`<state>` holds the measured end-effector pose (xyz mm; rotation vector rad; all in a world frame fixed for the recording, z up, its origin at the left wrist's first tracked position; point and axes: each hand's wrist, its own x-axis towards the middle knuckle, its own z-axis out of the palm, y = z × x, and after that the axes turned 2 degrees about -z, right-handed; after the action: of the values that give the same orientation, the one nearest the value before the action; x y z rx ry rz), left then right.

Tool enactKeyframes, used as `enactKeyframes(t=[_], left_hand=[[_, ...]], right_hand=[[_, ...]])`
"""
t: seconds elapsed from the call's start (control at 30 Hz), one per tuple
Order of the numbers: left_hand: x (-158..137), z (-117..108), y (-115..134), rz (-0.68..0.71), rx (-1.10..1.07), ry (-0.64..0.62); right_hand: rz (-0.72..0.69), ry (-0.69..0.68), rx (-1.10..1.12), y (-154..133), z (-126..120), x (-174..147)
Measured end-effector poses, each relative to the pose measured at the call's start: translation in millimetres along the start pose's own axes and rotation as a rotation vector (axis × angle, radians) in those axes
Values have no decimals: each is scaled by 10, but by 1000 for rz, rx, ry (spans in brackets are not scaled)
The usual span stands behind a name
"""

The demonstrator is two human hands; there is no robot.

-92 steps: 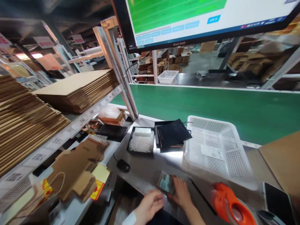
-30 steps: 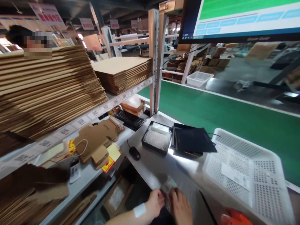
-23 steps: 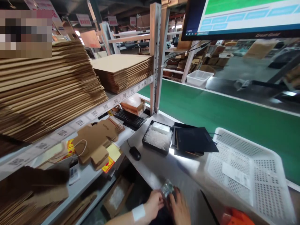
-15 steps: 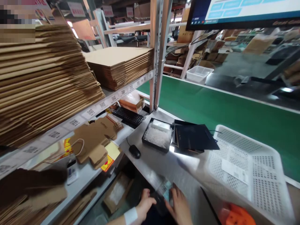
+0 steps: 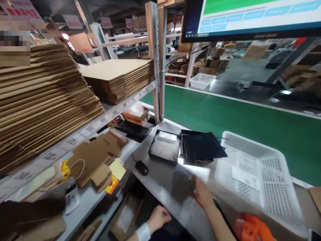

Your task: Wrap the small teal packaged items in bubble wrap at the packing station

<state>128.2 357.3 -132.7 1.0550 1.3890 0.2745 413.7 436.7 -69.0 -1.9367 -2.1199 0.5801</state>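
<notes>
My right hand (image 5: 202, 194) is over the grey desk (image 5: 168, 179), its fingers closed at the edge of a blurred dark grey object (image 5: 184, 184) whose kind I cannot make out. My left hand (image 5: 159, 217) is curled closed at the desk's near edge; anything inside its fingers is hidden. Between the hands lies a translucent sheet with a bubbly texture (image 5: 178, 209). Farther back stands an open black box (image 5: 163, 161) with white shredded filling (image 5: 164, 149) and a pale wrapped item (image 5: 167, 137). Beside it lies a dark flat folder or lid (image 5: 203, 146).
A white perforated basket (image 5: 276, 174) stands at right, near an orange object (image 5: 255, 229). A black mouse (image 5: 141, 167) and keyboard (image 5: 132, 130) are left of the box. Cardboard stacks (image 5: 45, 110) fill the left shelf. Behind runs a green conveyor (image 5: 238, 110); a monitor (image 5: 240, 35) hangs above.
My right hand has moved forward across the desk with the dark grey object, away from my left hand. The left hand has curled closed. A green area now shows on the monitor.
</notes>
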Motion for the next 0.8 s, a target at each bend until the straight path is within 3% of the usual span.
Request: enactKeyframes(t=[0.23,0.53,0.67,0.8], left_hand=[[-63,-13,1,-30,-28,-84],[53,-80,-3,-110,-51,-74],[31,-63,1,-148,-78,-79],[-35,-67,1,-165,-103,-72]], right_hand=[[73,3,-39,-17,-21,41],[114,-86,65,166,-143,280],[113,-40,-13,28,-162,227],[140,70,-145,-238,-10,-7]])
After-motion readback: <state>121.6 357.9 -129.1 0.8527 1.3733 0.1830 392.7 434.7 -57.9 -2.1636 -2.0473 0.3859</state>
